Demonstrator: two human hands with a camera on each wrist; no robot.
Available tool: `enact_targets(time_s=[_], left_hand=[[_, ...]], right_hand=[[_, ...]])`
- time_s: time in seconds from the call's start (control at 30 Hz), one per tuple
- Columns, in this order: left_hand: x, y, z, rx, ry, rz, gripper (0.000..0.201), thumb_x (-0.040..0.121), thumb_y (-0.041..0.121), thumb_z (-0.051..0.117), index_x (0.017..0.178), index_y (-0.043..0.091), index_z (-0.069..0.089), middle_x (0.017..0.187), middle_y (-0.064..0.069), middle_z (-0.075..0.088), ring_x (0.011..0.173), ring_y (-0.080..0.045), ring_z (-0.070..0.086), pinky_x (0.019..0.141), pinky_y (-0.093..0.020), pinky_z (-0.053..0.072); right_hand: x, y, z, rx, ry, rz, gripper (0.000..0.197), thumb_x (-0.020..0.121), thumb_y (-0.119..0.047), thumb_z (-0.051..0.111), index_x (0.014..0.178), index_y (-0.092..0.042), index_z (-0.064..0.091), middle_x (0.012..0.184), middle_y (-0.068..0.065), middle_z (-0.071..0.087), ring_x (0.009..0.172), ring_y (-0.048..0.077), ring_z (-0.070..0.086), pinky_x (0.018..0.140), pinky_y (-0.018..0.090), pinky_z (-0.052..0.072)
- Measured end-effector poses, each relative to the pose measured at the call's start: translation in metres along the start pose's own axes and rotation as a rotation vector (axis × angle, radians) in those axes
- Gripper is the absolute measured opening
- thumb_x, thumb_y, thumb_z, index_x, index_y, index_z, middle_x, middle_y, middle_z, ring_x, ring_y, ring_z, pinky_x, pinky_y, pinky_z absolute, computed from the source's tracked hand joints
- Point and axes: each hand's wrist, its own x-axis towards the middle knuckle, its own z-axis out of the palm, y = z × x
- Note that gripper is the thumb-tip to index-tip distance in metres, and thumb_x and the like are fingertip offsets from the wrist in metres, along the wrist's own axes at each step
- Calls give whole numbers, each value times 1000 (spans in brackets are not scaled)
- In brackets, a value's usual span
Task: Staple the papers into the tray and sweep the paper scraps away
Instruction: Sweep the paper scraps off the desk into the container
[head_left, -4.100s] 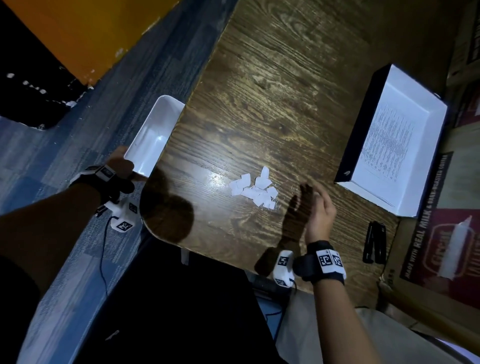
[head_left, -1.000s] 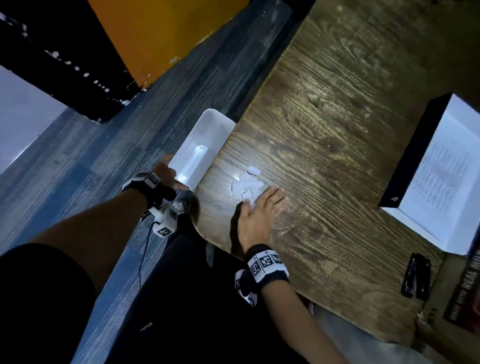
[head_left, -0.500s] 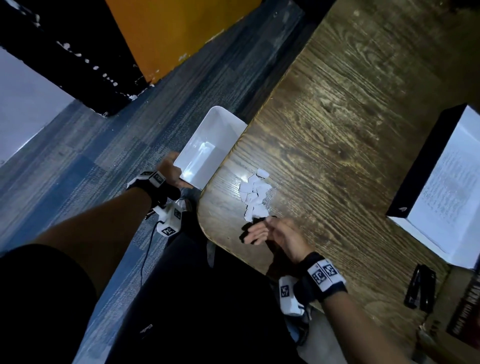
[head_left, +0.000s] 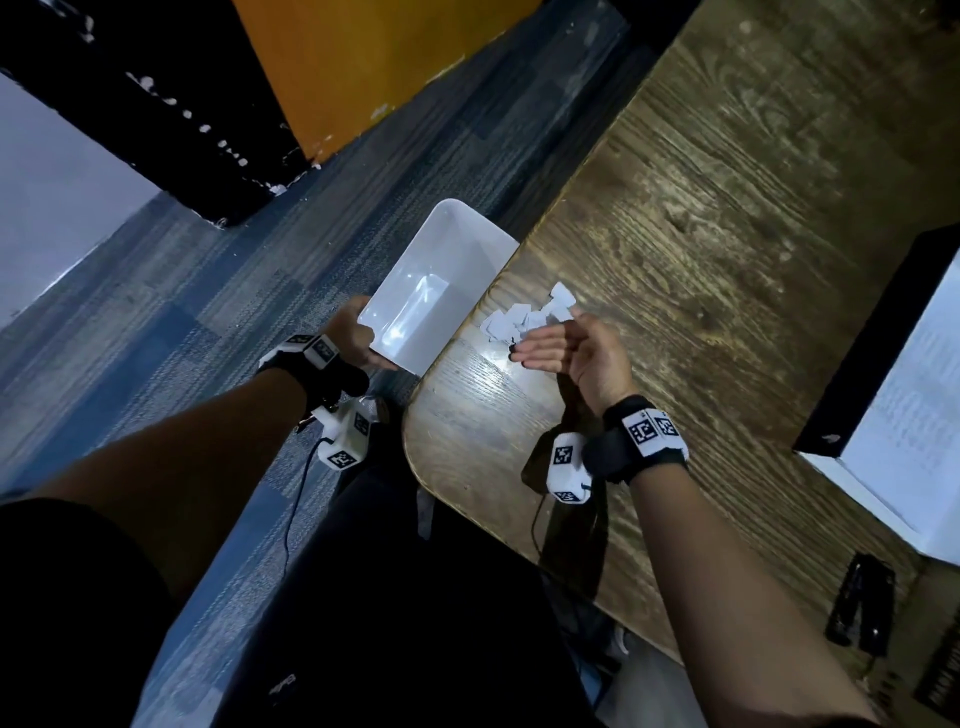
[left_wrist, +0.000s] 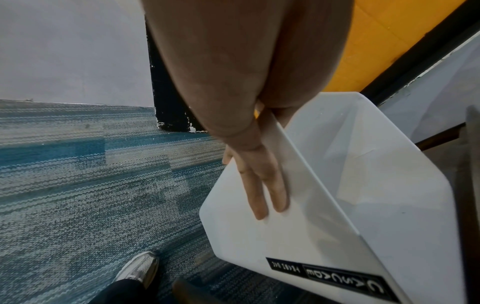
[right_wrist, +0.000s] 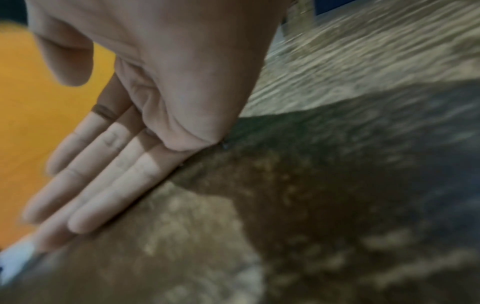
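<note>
Left hand (head_left: 349, 332) grips the near end of a white plastic bin (head_left: 441, 270), thumb side hidden from the head view; in the left wrist view the fingers (left_wrist: 262, 185) lie straight along the bin's outer wall, thumb hooked over the rim on the inner side. Bin is held off the table, tilted, its long side against the edge of the wooden table (head_left: 727, 218), open face turned toward the tabletop.

Paper scraps (head_left: 524, 317): a small cluster of white squares on the table, right at the edge beside the bin.

Right hand (head_left: 566, 348) stands on its little-finger edge on the table, fingers straight and together, palm facing the scraps and bin, holding nothing. Fingertips are just beside the cluster; contact with the scraps cannot be told. Right wrist view is blurred but shows the flat palm and the hand's edge on the wood.

Far right: black-sided tray (head_left: 852, 364) on the table with a printed paper sheet (head_left: 924, 415) lying inside. Black stapler (head_left: 860, 603) lies near the table's near edge, below the tray, well apart from both hands.

Blue-grey carpet (head_left: 182, 312) under the bin; an orange panel (head_left: 374, 62) beyond.
</note>
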Motion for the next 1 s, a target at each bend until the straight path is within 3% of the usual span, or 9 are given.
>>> enact_targets(time_s=[0.13, 0.23, 0.3, 0.47, 0.6, 0.73, 0.83, 0.93, 1.0], left_hand=[[-5, 14, 15, -268, -39, -25, 44, 66, -15, 36, 72, 11, 72, 70, -3, 73, 70, -27, 68, 44, -41, 56], [-2, 17, 12, -325, -84, -23, 42, 62, -5, 39, 59, 15, 76, 66, -1, 74, 62, -19, 71, 47, -39, 57], [-1, 18, 11, -326, -74, -35, 41, 64, -10, 43, 57, 15, 75, 65, -1, 74, 61, -19, 71, 49, -42, 57], [-8, 21, 14, -273, -19, 3, 37, 63, -12, 42, 69, 13, 70, 69, -3, 71, 69, -23, 69, 64, -53, 55], [-17, 25, 19, -210, -44, 31, 30, 60, -6, 48, 55, 10, 72, 52, 1, 69, 49, -15, 68, 39, -34, 54], [-15, 25, 19, -149, 43, -5, 29, 79, -12, 40, 74, 8, 60, 51, 5, 69, 50, -15, 67, 37, -31, 52], [-16, 26, 22, -83, 137, -8, 49, 86, -18, 30, 64, 13, 60, 43, 11, 64, 38, -6, 62, 34, -26, 50], [-8, 20, 13, 16, 228, -30, 28, 78, -12, 41, 88, 9, 57, 73, -9, 71, 46, -17, 65, 36, -29, 51], [5, 11, 0, 146, 221, -23, 46, 67, -5, 40, 109, 2, 56, 91, -27, 64, 53, -30, 63, 41, -30, 50]], right_hand=[[-26, -2, -13, 213, 218, -221, 47, 94, -23, 32, 97, 15, 60, 91, 26, 71, 88, 38, 70, 75, 39, 58], [-49, 13, -23, 105, 598, -369, 39, 92, -18, 38, 118, -1, 61, 123, 14, 64, 118, 25, 60, 102, 45, 46], [-51, 25, -16, -214, 703, -326, 46, 92, -19, 42, 138, -16, 48, 150, 4, 42, 141, 15, 33, 118, 41, 22], [-24, 43, 37, -766, 604, -181, 68, 96, -31, 38, 152, -18, 2, 161, -3, -4, 147, 12, -12, 120, 34, -2], [-7, 42, 78, -747, 678, -175, 68, 97, -29, 38, 152, -8, 3, 161, 7, -2, 148, 20, -14, 121, 37, -4], [4, 41, 113, -723, 578, -247, 66, 96, -24, 36, 151, -5, 5, 162, 6, 0, 147, 20, -16, 120, 35, -6], [12, 39, 137, -720, 510, -263, 67, 96, -26, 36, 151, -5, 5, 162, 6, -1, 147, 21, -17, 120, 35, -8], [22, 40, 155, -735, 452, -293, 67, 96, -27, 36, 152, -8, 4, 162, 4, -2, 146, 17, -19, 118, 31, -11], [26, 40, 166, -762, 408, -325, 67, 95, -26, 36, 152, -8, 5, 162, 4, 0, 147, 18, -17, 120, 33, -9]])
